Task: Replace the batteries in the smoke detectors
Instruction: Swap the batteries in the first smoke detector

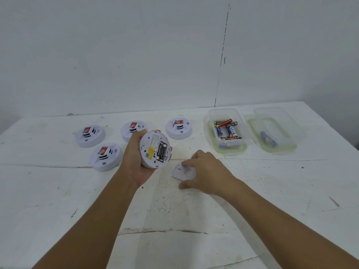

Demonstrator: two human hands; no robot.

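On the white, scuffed worktop (194, 220), seen from the head camera, five smoke detectors are counted. One detector (155, 150) is gripped in the left hand (136, 162), fingers curled round its rim, and is lifted off the worktop and tilted so its underside faces the camera. Its battery bay (162, 151) is exposed, with dark cells seated inside; a yellow label is noted beside the bay. A white round cover plate (183, 171) lies flat on the worktop just right of the held detector. It is touched by the right hand (206, 171), fingertips bent down onto its top, thumb at its near edge; a firm grip cannot be confirmed. Four more detectors are set dome-up to the left and behind: far left (90, 135), near left (105, 157), one partly hidden behind the left hand (132, 129), and one further right (179, 128). A clear container (211, 121) holding loose batteries (227, 129) stands at the right. Just beside it lies a second clear container (281, 148) with a few bluish cells (269, 141).
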